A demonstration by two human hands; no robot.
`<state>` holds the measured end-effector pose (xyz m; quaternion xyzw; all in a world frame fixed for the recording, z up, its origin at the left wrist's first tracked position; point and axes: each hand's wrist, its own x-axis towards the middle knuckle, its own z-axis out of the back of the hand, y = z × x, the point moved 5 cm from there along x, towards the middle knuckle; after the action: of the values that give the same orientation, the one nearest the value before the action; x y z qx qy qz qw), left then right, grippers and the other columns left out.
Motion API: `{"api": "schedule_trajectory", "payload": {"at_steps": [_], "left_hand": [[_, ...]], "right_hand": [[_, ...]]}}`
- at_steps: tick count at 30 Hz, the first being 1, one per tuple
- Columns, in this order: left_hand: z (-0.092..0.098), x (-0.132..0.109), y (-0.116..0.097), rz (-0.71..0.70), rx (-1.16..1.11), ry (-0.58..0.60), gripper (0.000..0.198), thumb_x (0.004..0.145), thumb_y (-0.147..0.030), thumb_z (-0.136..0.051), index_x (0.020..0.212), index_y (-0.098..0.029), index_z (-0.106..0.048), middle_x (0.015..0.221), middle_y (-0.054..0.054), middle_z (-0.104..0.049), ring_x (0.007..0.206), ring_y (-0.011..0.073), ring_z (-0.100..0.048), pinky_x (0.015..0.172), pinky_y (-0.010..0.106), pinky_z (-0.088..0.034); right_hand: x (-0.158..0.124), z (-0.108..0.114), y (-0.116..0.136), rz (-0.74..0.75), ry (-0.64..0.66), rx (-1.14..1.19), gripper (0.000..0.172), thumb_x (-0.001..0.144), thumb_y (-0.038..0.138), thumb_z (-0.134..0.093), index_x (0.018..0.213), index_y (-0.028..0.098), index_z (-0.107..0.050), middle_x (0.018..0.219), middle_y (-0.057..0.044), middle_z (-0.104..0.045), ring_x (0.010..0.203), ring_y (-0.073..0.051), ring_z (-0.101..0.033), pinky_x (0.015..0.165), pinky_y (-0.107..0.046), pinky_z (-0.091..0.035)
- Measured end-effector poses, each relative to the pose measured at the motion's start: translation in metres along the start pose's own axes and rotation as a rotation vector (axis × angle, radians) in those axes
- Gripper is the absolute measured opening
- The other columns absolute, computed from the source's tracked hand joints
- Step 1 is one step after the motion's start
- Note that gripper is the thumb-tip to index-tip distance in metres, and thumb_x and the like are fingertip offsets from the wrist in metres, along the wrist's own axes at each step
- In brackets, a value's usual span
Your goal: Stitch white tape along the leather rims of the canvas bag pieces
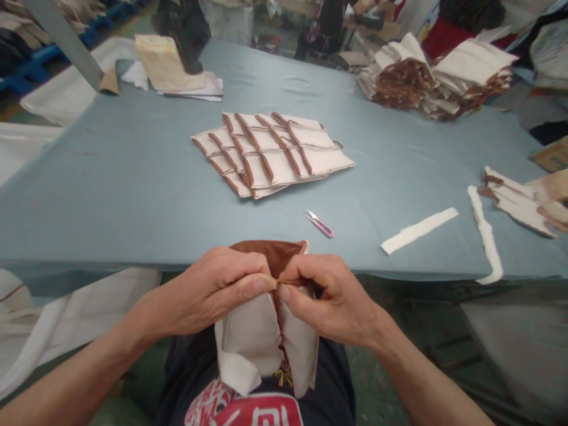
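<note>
At the table's front edge I hold a cream fabric piece with a brown lining (252, 334), part of it hanging over my lap. My left hand (233, 278) pinches it near the top of a brown-edged seam. Close beside it, my right hand (326, 296) pinches the same seam, the thumbs almost touching. What lies exactly between the fingertips is hidden. A pair of thread snips (319, 223) with pink handles lies on the table just beyond my right hand. Farther back rests a fanned stack of cream pieces with brown edging (284, 154).
The blue-covered table (146, 195) stretches ahead. Two white strips (419, 231) and a crumpled cream-and-brown piece (523, 201) lie at the right. Tall fabric stacks (403, 80) stand at the back right. A beige piece on papers (168, 65) sits back left, near a grey post (66, 41).
</note>
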<state>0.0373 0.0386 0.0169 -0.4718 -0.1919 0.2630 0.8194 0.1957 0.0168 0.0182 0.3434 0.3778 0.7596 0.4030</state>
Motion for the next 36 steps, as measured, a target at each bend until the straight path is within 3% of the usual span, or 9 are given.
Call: {"api": "schedule_trajectory", "payload": {"at_steps": [5, 12, 16, 19, 24, 26, 28, 32, 36], "left_hand": [[0.008, 0.002, -0.007, -0.023, 0.143, 0.072, 0.034, 0.106, -0.032, -0.052, 0.076, -0.018, -0.059, 0.068, -0.004, -0.057, 0.061, 0.0105, -0.048, 0.057, 0.022, -0.033], [0.009, 0.007, -0.018, -0.063, 0.083, 0.154, 0.026, 0.103, -0.025, -0.057, 0.077, -0.019, -0.058, 0.07, -0.005, -0.059, 0.062, 0.0086, -0.052, 0.059, 0.02, -0.036], [0.003, 0.003, -0.028, -0.111, 0.293, 0.053, 0.025, 0.104, -0.019, -0.052, 0.08, -0.019, -0.057, 0.07, -0.004, -0.059, 0.061, 0.0106, -0.051, 0.057, 0.025, -0.034], [-0.008, -0.001, -0.032, -0.163, 0.248, -0.043, 0.028, 0.101, -0.013, -0.048, 0.075, -0.019, -0.056, 0.065, -0.004, -0.056, 0.058, 0.0109, -0.049, 0.055, 0.026, -0.033], [-0.039, -0.001, -0.007, 0.064, -0.433, -0.297, 0.039, 0.099, -0.031, -0.052, 0.062, -0.02, -0.047, 0.056, -0.004, -0.051, 0.049, 0.0096, -0.044, 0.047, 0.022, -0.034], [-0.055, -0.001, 0.002, 0.158, -0.705, -0.429, 0.047, 0.096, -0.046, -0.057, 0.061, -0.022, -0.038, 0.054, -0.004, -0.047, 0.047, 0.0093, -0.037, 0.044, 0.022, -0.03], [-0.066, 0.0, 0.002, 0.187, -0.801, -0.492, 0.054, 0.094, -0.055, -0.06, 0.06, -0.022, -0.034, 0.052, -0.004, -0.044, 0.046, 0.0087, -0.034, 0.043, 0.022, -0.029], [-0.061, -0.003, -0.015, 0.102, -0.594, -0.43, 0.06, 0.099, -0.061, -0.053, 0.056, -0.021, -0.038, 0.047, -0.003, -0.042, 0.043, 0.0091, -0.034, 0.043, 0.024, -0.028], [-0.03, -0.021, -0.013, 0.049, -0.314, -0.493, 0.06, 0.103, -0.058, -0.047, 0.058, -0.021, -0.032, 0.049, -0.004, -0.038, 0.046, 0.0104, -0.035, 0.044, 0.026, -0.029]], "right_hand": [[-0.003, 0.002, 0.011, 0.034, -0.025, -0.114, 0.018, 0.088, 0.014, -0.062, 0.071, 0.019, -0.061, 0.061, 0.004, -0.058, 0.055, -0.009, -0.047, 0.058, -0.024, -0.034], [-0.01, 0.008, 0.025, 0.025, 0.123, -0.077, 0.015, 0.094, 0.015, -0.057, 0.082, 0.019, -0.065, 0.071, 0.001, -0.067, 0.063, -0.011, -0.057, 0.065, -0.024, -0.041], [-0.013, 0.013, 0.015, 0.011, 0.116, -0.001, 0.018, 0.099, 0.022, -0.058, 0.083, 0.019, -0.065, 0.071, 0.001, -0.066, 0.063, -0.011, -0.056, 0.064, -0.024, -0.04], [-0.011, 0.008, -0.002, -0.004, 0.146, 0.19, 0.029, 0.103, 0.032, -0.059, 0.078, 0.018, -0.063, 0.068, 0.002, -0.063, 0.06, -0.01, -0.052, 0.061, -0.023, -0.039], [-0.008, -0.016, -0.03, -0.174, 0.171, 0.556, 0.055, 0.093, 0.067, -0.064, 0.067, 0.019, -0.053, 0.059, 0.006, -0.047, 0.052, -0.008, -0.038, 0.049, -0.021, -0.032], [-0.01, -0.022, -0.036, -0.209, 0.141, 0.629, 0.06, 0.088, 0.072, -0.066, 0.065, 0.02, -0.05, 0.057, 0.007, -0.043, 0.051, -0.008, -0.034, 0.048, -0.022, -0.029], [-0.012, -0.021, -0.038, -0.205, 0.113, 0.615, 0.059, 0.087, 0.071, -0.069, 0.064, 0.02, -0.05, 0.057, 0.006, -0.044, 0.052, -0.008, -0.035, 0.049, -0.023, -0.028], [-0.011, 0.006, -0.042, -0.145, 0.048, 0.354, 0.063, 0.083, 0.078, -0.068, 0.067, 0.018, -0.059, 0.066, 0.001, -0.056, 0.061, -0.012, -0.045, 0.058, -0.025, -0.034], [-0.01, 0.033, -0.049, -0.169, 0.091, 0.218, 0.067, 0.089, 0.081, -0.055, 0.079, 0.016, -0.067, 0.07, 0.0, -0.061, 0.063, -0.014, -0.049, 0.058, -0.025, -0.035]]}}
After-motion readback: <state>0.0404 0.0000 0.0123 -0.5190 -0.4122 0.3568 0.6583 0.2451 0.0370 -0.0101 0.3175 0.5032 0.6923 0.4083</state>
